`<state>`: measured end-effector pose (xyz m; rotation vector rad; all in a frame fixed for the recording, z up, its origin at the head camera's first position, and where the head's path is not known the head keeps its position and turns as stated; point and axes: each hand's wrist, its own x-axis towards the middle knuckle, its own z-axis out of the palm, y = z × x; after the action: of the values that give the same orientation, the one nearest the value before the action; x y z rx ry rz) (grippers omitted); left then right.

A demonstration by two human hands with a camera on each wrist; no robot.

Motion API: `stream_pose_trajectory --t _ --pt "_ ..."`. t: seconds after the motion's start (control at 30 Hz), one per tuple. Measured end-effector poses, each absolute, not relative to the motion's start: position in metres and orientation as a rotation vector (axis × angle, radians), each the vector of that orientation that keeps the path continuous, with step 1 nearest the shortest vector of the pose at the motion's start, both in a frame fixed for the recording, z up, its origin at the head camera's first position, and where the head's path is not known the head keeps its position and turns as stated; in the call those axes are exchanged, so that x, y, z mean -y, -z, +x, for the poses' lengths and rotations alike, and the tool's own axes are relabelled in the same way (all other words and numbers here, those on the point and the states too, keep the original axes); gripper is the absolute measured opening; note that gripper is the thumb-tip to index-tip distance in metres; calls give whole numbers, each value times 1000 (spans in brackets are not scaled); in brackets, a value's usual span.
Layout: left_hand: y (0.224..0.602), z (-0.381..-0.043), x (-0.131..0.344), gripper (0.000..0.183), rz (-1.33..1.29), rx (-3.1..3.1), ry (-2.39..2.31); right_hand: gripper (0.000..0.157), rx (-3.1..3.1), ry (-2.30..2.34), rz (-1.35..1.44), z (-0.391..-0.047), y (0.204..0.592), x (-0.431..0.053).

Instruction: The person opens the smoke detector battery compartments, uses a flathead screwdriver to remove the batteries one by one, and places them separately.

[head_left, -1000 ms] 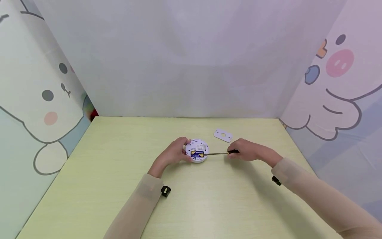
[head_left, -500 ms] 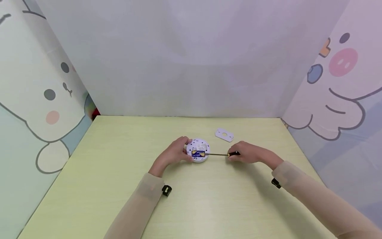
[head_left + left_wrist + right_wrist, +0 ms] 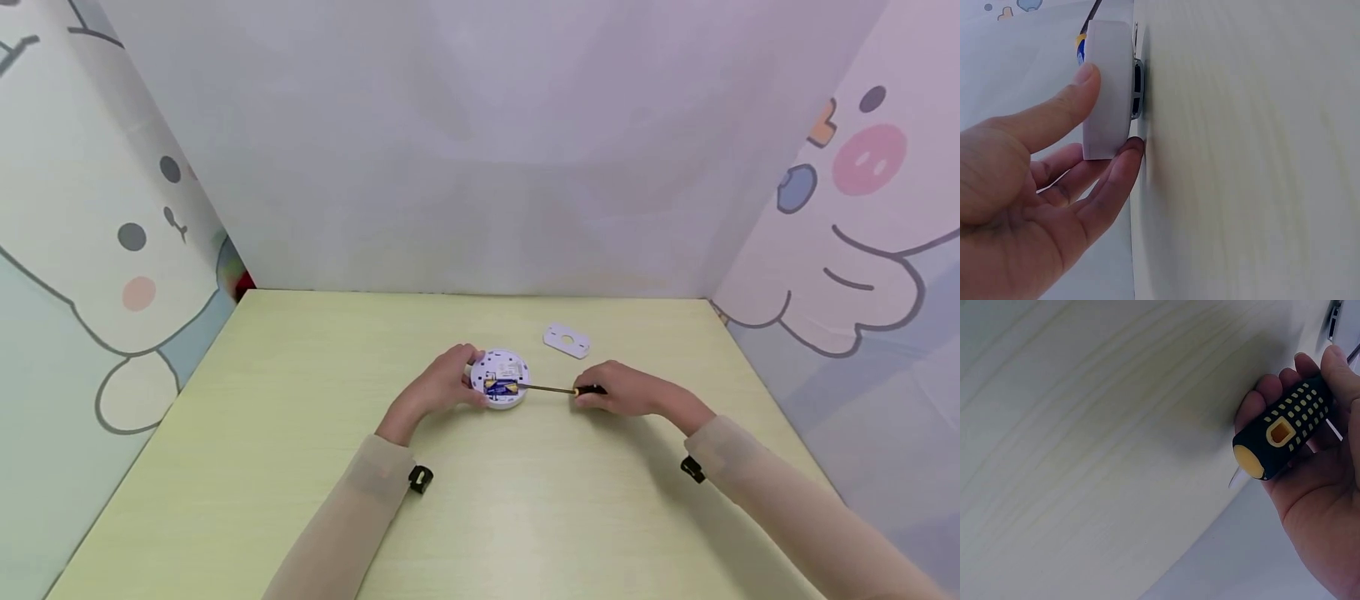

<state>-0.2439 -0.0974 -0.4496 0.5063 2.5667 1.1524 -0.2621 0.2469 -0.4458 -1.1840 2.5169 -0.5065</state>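
Right grip (image 3: 617,391) clasping screwdriver (image 3: 1285,428); shaft (image 3: 547,388) points left to battery (image 3: 501,387), long axis left–right, in round white device (image 3: 495,365) held at left edge by nearer left grip (image 3: 442,383).

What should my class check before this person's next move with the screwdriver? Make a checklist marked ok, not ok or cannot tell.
1. Left hand grips the white case by its edge: ok.
2. Right hand holds the screwdriver by its handle: ok.
3. Screwdriver tip by the right end of a blue and yellow battery: ok.
4. Tip wedged under the battery: cannot tell, too small.
5. Case resting firmly on the table: cannot tell.
6. White plate clear of both hands: ok, it lies apart.
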Motion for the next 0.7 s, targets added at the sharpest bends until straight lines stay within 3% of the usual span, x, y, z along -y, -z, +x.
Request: stream_pose_trajectory --t 0.7 --pt "448 -243 98 72 484 -2527 -1191 8 -2554 596 -1248 -260 455 -253"
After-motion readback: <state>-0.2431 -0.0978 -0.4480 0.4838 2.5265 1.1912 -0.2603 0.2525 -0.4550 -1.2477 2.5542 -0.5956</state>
